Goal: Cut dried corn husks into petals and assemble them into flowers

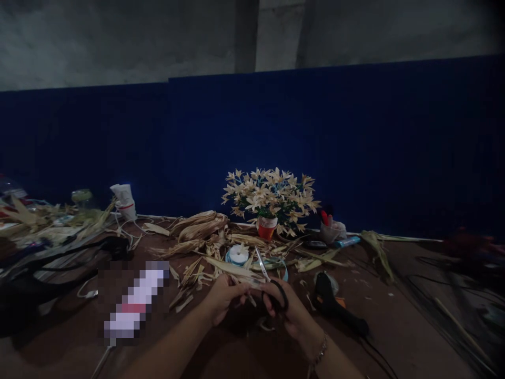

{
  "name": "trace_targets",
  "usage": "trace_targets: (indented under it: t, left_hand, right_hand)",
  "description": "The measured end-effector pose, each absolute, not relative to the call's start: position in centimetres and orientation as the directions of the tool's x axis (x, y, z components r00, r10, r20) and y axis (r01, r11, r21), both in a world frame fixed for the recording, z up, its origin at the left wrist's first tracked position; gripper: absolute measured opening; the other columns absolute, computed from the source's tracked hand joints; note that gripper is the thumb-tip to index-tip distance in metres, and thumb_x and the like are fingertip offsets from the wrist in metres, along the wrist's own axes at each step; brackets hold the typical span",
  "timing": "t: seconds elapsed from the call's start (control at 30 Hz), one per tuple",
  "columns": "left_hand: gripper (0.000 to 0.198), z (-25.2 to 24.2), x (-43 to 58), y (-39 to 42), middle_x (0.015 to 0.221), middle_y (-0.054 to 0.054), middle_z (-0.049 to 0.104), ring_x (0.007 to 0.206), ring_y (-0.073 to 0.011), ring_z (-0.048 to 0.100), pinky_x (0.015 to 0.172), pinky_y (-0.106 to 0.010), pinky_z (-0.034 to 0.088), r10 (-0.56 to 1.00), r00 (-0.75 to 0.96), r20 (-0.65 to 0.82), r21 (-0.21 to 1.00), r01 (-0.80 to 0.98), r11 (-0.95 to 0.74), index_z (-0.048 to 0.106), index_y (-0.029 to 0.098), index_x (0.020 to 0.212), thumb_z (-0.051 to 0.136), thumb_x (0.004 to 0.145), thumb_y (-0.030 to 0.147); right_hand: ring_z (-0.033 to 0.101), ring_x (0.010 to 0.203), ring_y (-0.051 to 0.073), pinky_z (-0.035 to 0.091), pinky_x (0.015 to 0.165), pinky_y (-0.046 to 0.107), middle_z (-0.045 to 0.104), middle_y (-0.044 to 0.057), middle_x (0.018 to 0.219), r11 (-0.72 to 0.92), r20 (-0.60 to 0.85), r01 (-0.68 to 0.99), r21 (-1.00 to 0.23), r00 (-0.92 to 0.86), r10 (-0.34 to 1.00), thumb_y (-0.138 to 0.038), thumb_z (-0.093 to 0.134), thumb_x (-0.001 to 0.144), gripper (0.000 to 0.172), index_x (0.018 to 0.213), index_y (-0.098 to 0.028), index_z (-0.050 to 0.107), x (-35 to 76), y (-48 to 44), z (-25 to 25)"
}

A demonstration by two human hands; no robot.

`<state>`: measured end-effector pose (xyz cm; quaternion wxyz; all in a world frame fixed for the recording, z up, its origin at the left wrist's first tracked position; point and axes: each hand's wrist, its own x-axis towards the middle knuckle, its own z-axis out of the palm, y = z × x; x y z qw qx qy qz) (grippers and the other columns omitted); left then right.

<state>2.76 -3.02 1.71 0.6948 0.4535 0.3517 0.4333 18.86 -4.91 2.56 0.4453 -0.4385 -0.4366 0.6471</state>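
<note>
My right hand [290, 310] has its fingers through the black handles of a pair of scissors [261, 263], whose blades point up and away from me. Close beside it, my left hand [223, 300] pinches a pale strip of dried corn husk [255, 283]. The fingertips of both hands meet around this strip, so part of it is hidden. Just beyond the hands lie a longer husk piece [231, 267] and a roll of light blue ribbon [238, 255] with a white face. Behind them stands an orange pot [267, 228] of cream husk flowers [272, 195].
A black glue gun [335, 305] with a cord lies right of my hands. Bundled husks [201, 226] and scraps cover the back. A blurred, pixelated device [136, 305] lies left, near black straps [59, 273]. A blue partition [197, 142] rises behind the table.
</note>
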Motion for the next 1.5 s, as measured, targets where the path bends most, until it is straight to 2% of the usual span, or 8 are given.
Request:
trace_targets:
  t: [0.13, 0.27, 0.47, 0.67, 0.87, 1.03, 1.23, 1.5]
  left_hand:
    - [0.023, 1.3, 2.8, -2.9, 0.057, -0.001, 0.057, 0.042, -0.0045, 0.044, 0.039, -0.015, 0.026, 0.922, 0.358, -0.148, 0.891, -0.356, 0.281, 0.061, 0.011, 0.068, 0.072, 0.059, 0.029]
    - [0.031, 1.7, 2.5, -2.9, 0.064, -0.002, 0.061, 0.043, -0.005, 0.044, 0.04, -0.016, 0.029, 0.951, 0.281, -0.128, 0.928, -0.305, 0.215, 0.063, 0.012, 0.082, 0.072, 0.059, 0.031]
    - [0.035, 2.1, 2.3, -2.7, 0.063, -0.003, 0.064, 0.042, -0.0066, 0.045, 0.04, -0.018, 0.029, 0.973, 0.146, -0.18, 0.957, -0.204, 0.207, 0.064, 0.013, 0.083, 0.071, 0.059, 0.038]
    - [0.028, 2.0, 3.7, -3.6, 0.073, -0.006, 0.068, 0.066, -0.0169, 0.059, 0.064, -0.025, 0.044, 0.959, 0.28, -0.032, 0.967, -0.233, 0.1, 0.066, 0.012, 0.078, 0.071, 0.06, 0.033]
    - [0.032, 2.6, 4.1, -4.5, 0.061, -0.007, 0.066, 0.059, -0.0192, 0.059, 0.062, -0.028, 0.045, 0.923, 0.385, -0.02, 0.971, -0.213, 0.11, 0.066, 0.011, 0.068, 0.062, 0.067, 0.043]
    - [0.033, 3.0, 4.2, -4.6, 0.058, -0.007, 0.065, 0.055, -0.0162, 0.056, 0.057, -0.026, 0.043, 0.92, 0.392, -0.015, 0.949, -0.283, 0.136, 0.066, 0.01, 0.064, 0.067, 0.062, 0.042]
    - [0.026, 1.5, 4.3, -4.0, 0.056, 0.0, 0.059, 0.047, -0.0063, 0.045, 0.049, -0.018, 0.035, 0.972, 0.214, -0.092, 0.892, -0.416, 0.176, 0.063, 0.012, 0.068, 0.072, 0.059, 0.034]
    - [0.029, 1.5, 3.9, -3.8, 0.065, -0.001, 0.064, 0.055, -0.0099, 0.052, 0.052, -0.019, 0.037, 0.992, 0.111, -0.065, 0.943, -0.319, 0.097, 0.064, 0.012, 0.075, 0.07, 0.06, 0.036]
  right_hand:
    - [0.036, 0.031, 0.005, 0.024, 0.032, 0.016, 0.048, -0.006, 0.039, -0.242, -0.199, -0.189, -0.952, -0.223, 0.954, -0.041, 0.061, 0.066, 0.027, 0.07, -0.016, 0.052, 18.7, -4.8, 2.3]
    - [0.039, 0.033, 0.005, 0.03, 0.034, 0.016, 0.049, -0.006, 0.04, -0.199, -0.161, -0.17, -0.965, -0.211, 0.964, -0.04, 0.061, 0.068, 0.026, 0.068, -0.016, 0.052, 19.0, -4.6, 1.7]
    - [0.039, 0.032, 0.005, 0.029, 0.033, 0.016, 0.049, -0.006, 0.04, -0.151, -0.124, -0.134, -0.979, -0.194, 0.973, -0.041, 0.061, 0.068, 0.028, 0.07, -0.015, 0.053, 19.1, -4.6, 1.6]
    - [0.039, 0.029, 0.005, 0.025, 0.031, 0.014, 0.048, -0.006, 0.038, -0.227, -0.197, -0.149, -0.962, -0.191, 0.962, -0.042, 0.062, 0.067, 0.029, 0.067, -0.015, 0.051, 18.0, -4.9, 1.8]
    - [0.037, 0.032, 0.004, 0.023, 0.034, 0.015, 0.046, -0.006, 0.038, -0.241, -0.202, -0.253, -0.937, -0.169, 0.965, -0.042, 0.062, 0.066, 0.033, 0.055, -0.015, 0.048, 17.8, -5.0, 2.0]
    - [0.035, 0.034, 0.006, 0.02, 0.033, 0.017, 0.04, -0.005, 0.034, -0.349, -0.28, -0.319, -0.881, -0.242, 0.929, -0.047, 0.057, 0.068, 0.04, 0.047, -0.016, 0.046, 17.8, -5.1, 1.6]
    - [0.033, 0.035, 0.005, 0.022, 0.036, 0.017, 0.039, -0.006, 0.034, -0.321, -0.252, -0.357, -0.877, -0.227, 0.941, -0.046, 0.059, 0.068, 0.042, 0.044, -0.016, 0.044, 17.6, -5.3, 1.7]
    - [0.035, 0.033, 0.004, 0.021, 0.034, 0.016, 0.048, -0.006, 0.039, -0.254, -0.199, -0.339, -0.906, -0.189, 0.962, -0.042, 0.064, 0.065, 0.031, 0.061, -0.016, 0.048, 17.6, -5.2, 1.8]
